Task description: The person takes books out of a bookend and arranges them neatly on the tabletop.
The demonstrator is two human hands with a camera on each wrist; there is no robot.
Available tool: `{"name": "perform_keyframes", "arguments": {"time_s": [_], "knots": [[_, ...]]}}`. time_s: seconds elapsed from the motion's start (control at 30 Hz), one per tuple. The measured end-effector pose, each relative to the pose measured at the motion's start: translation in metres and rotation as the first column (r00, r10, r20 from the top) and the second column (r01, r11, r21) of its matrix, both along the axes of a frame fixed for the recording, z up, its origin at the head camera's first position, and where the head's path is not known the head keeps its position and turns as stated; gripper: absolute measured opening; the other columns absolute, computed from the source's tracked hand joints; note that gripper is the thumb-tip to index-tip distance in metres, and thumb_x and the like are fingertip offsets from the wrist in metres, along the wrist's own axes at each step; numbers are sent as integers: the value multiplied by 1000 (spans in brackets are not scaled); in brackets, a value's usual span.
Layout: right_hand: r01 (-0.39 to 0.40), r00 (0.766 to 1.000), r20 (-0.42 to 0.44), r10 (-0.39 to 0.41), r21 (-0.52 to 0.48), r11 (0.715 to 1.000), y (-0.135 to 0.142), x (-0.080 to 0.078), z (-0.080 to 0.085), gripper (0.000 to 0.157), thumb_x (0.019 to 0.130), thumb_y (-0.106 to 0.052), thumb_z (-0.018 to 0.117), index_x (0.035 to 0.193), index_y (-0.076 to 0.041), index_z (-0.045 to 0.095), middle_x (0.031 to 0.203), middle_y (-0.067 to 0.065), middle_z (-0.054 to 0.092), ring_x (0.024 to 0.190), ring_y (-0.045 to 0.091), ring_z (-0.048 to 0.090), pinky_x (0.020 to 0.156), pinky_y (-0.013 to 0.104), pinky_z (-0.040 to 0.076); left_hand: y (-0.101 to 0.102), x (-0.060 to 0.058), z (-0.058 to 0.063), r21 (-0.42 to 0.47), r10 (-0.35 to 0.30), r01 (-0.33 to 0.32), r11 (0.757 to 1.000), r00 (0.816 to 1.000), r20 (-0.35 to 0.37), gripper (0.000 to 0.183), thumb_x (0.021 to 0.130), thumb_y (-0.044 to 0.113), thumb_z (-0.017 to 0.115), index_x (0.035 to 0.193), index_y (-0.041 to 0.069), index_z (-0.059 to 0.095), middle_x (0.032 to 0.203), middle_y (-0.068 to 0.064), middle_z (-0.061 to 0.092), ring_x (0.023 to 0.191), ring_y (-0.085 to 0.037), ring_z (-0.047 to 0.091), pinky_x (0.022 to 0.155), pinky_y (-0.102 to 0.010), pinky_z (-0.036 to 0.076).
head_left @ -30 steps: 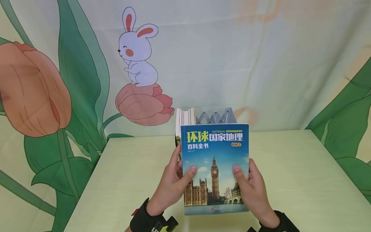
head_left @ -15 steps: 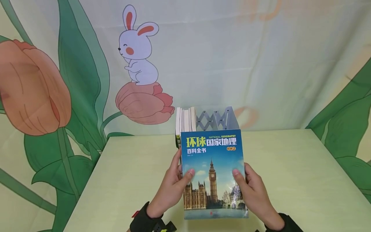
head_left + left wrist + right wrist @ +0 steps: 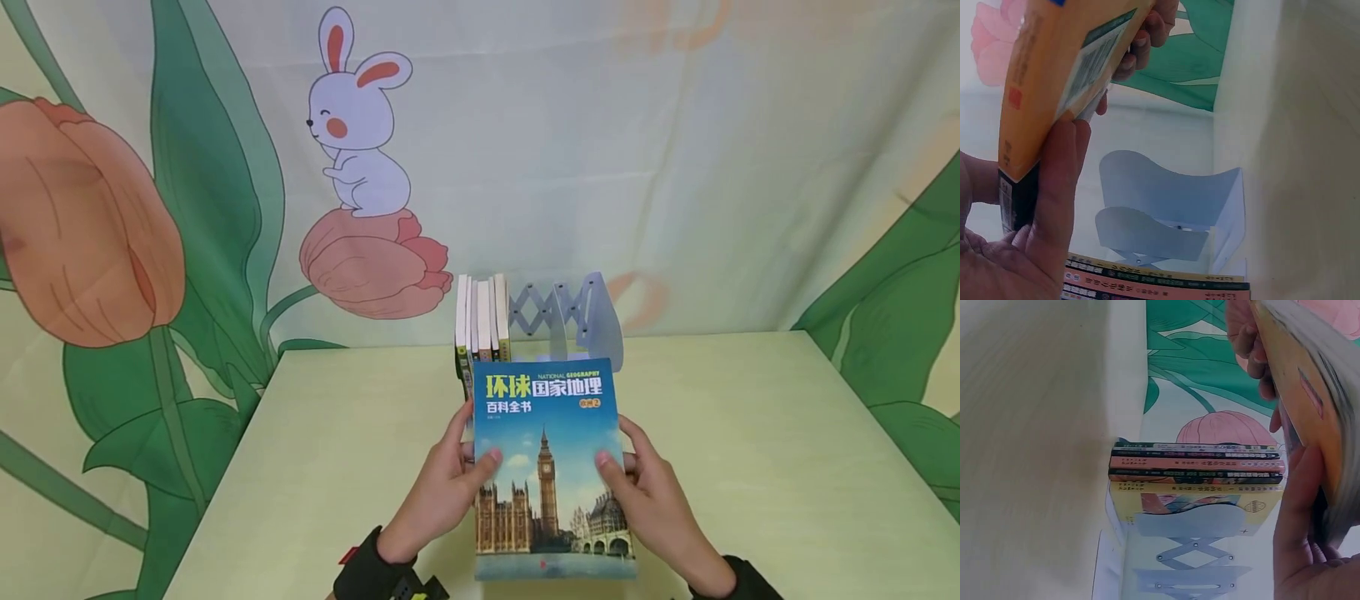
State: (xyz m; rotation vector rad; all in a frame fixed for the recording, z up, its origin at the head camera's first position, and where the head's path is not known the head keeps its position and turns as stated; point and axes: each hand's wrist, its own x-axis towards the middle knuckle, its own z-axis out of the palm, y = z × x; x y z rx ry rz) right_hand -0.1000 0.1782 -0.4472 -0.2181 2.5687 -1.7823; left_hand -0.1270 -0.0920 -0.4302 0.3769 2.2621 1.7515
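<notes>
A paperback book (image 3: 551,483) with a blue cover and a clock tower picture is held up between both hands in the head view. The left hand (image 3: 438,496) grips its left edge, thumb on the front cover. On the opposite edge the right hand (image 3: 663,504) grips likewise, its thumb also on the cover. Both wrist views show the book's orange back cover (image 3: 1054,81), with fingers behind it. Beyond the book stands a grey-blue expandable bookend rack (image 3: 606,321). Several upright books (image 3: 1197,462) fill its left part; the head view hides their lower portions partly.
The rack stands near the back edge of a pale yellow table (image 3: 750,433). Its right section shows a divider and an end plate (image 3: 1166,187) with no books between them. A printed curtain (image 3: 525,125) with a rabbit and tulips hangs behind.
The book has come down and closer to the person, with both hands still gripping it. More of the rack and the standing books now shows above its top edge.
</notes>
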Motion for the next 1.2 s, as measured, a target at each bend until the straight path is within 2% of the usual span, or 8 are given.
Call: {"name": "perform_keyframes", "arguments": {"time_s": [0.23,0.33,0.43,0.57,0.77,0.9,1.2], "knots": [[-14,997,75,8,79,997,5,-6,-15,66,100,-42,53,155,-27,21,57,0,36,44,8,26,47,25,29,1,-4,-22,-50,-7,10,999,999,45,78,98,28,60,157,9,14,62,0,53,44,-14,42,43,-28,32],[-23,997,81,14,121,992,6,-8,-24,66,100,-40,54,155,-26,22,56,-2,37,43,6,27,48,23,29,1,-5,-29,-79,-12,17,997,998,67,76,98,26,59,157,8,14,57,0,48,43,-17,48,43,-29,35],[-44,995,97,29,163,986,6,-8,-31,67,100,-37,56,156,-22,22,55,-3,39,43,5,29,48,22,29,1,-6,-36,-95,-17,26,995,995,95,72,98,22,58,155,5,17,63,-2,60,46,-20,58,45,-32,45],[-64,990,138,35,214,975,6,-7,-39,67,100,-33,57,156,-17,23,55,-3,40,44,5,30,49,21,29,0,-6,-45,-97,-23,37,995,990,141,66,97,19,56,151,2,22,80,-8,72,54,-20,66,50,-37,54],[-81,976,214,28,241,967,5,-5,-52,69,98,-29,60,155,-13,24,56,-2,41,46,7,31,50,23,29,1,-2,-57,-147,-20,47,988,983,181,65,95,16,58,148,-2,25,84,-10,73,55,-19,66,46,-33,53],[-84,973,230,26,247,965,4,-2,-58,70,97,-27,61,155,-11,25,57,-2,43,46,7,32,50,23,30,-1,0,-65,-160,-24,58,985,978,208,64,94,17,59,146,-1,27,83,-10,73,52,-20,65,46,-33,52],[-127,953,297,49,247,961,2,0,-68,74,98,-30,59,156,-9,19,58,-1,48,49,10,39,50,27,34,-1,4,-79,-191,-49,95,977,971,233,64,94,17,60,147,-1,28,75,-7,69,45,-20,61,45,-33,51]]}}
